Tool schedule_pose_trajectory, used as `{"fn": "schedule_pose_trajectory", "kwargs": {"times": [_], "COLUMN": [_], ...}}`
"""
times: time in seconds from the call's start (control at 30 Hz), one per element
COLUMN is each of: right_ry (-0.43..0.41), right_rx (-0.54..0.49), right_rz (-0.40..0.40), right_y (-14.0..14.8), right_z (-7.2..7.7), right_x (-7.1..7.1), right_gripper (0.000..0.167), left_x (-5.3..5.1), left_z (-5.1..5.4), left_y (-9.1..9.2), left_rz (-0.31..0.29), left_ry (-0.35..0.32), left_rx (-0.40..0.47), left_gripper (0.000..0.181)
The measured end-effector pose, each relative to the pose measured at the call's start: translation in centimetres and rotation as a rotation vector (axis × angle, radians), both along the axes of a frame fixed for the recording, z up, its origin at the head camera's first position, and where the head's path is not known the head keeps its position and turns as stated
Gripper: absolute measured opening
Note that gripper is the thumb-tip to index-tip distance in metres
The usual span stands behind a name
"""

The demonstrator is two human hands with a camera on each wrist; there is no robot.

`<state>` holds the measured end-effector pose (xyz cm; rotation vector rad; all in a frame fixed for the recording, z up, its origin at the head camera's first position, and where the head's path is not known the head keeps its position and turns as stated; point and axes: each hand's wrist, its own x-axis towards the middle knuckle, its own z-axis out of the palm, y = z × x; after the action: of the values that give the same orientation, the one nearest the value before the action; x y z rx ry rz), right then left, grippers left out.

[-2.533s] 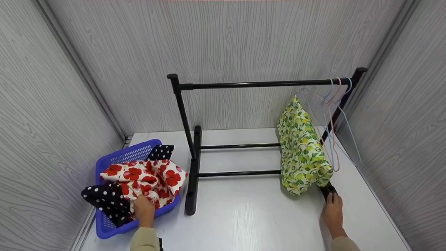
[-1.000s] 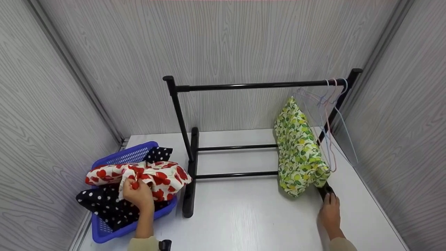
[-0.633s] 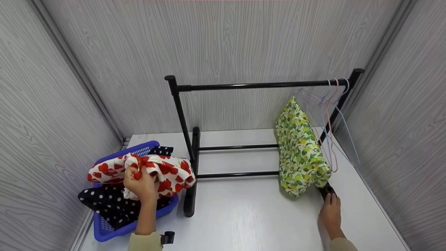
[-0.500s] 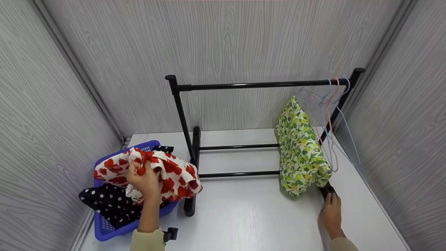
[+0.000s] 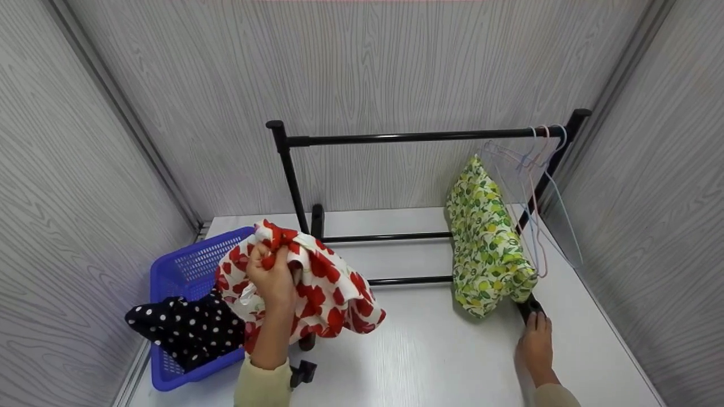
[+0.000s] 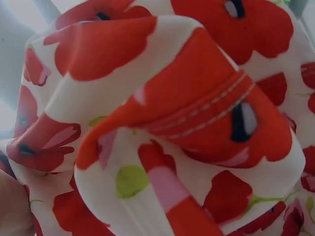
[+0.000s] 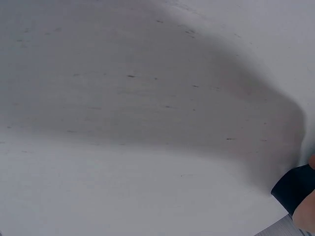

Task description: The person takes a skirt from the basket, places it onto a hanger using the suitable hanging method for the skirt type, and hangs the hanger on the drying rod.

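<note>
My left hand [image 5: 274, 282] grips a bunched white garment with red flowers [image 5: 325, 294], held up over the basket's right side and the rack's left foot. In the left wrist view, the flowered cloth [image 6: 197, 108] with its stitched seam fills nearly everything. At the right, my right hand [image 5: 537, 342] holds the front end of the black clothes rack's foot [image 5: 529, 308]. The foot's dark end [image 7: 294, 191] shows between its digits in the right wrist view. A blue plastic basket [image 5: 161, 282] holds a black polka-dot garment [image 5: 192, 328], partly draped over its left rim.
A green lemon-print garment [image 5: 489, 243] hangs from the rack's bar [image 5: 396, 137] toward the right. Several thin pastel hangers [image 5: 534, 198] hang beside it, near the right post. Wood-grain panels [image 5: 367, 68] close in the white table [image 5: 407, 350] at the back and both sides.
My left hand has lifted the red-flowered garment out of the basket and carried it rightward, uncovering more of the polka-dot garment. My right hand has stayed on the rack's foot.
</note>
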<state>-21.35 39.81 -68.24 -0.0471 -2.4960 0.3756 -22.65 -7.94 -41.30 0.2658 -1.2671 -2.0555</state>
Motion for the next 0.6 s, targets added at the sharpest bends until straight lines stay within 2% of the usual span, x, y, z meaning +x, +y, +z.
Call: {"fn": "schedule_pose_trajectory", "kwargs": {"times": [0.13,0.33,0.5,0.6], "right_ry": [-0.028,-0.090,-0.078,-0.073], "right_rx": [-0.013,-0.018,-0.015,-0.018], "right_rz": [-0.005,-0.005,0.000,0.004], "right_y": [0.0,-0.1,-0.1,-0.1], "right_z": [0.0,0.4,0.6,0.7], "right_x": [0.1,0.2,0.2,0.2], "right_gripper": [0.042,0.047,0.046,0.045], "left_x": [-0.2,-0.2,-0.5,-1.1], "left_z": [1.0,2.4,3.4,3.4], "left_y": [1.6,3.5,4.9,5.7], "left_rz": [-0.068,-0.118,-0.166,-0.185], "left_ry": [0.049,0.086,0.128,0.123], "left_rx": [0.002,0.066,0.132,0.163], "left_gripper": [0.040,0.040,0.038,0.037]}}
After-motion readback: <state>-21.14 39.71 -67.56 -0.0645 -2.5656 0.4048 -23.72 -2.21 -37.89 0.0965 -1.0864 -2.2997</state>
